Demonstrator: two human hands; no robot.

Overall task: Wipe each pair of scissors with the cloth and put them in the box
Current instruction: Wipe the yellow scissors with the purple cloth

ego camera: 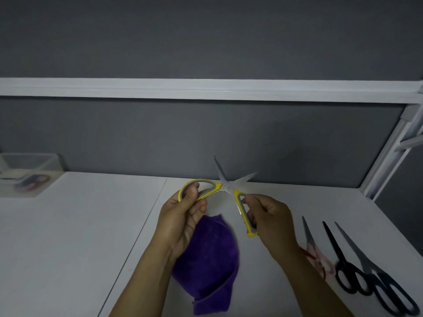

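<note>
I hold yellow-and-grey scissors (229, 187) above the white table, blades spread wide and pointing away from me. My left hand (183, 216) grips the left handle loop and also holds the purple cloth (210, 264), which hangs down beneath it. My right hand (270, 216) grips the other handle. The clear plastic box (29, 175) stands at the far left by the wall, with a pair of scissors inside it.
At the right of the table lie three more pairs: pink-handled scissors (317, 255) partly under my right forearm, black scissors (343, 266) and larger dark scissors (377, 277). A grey partition with a white rail runs behind; a white frame post (386, 156) stands at the right.
</note>
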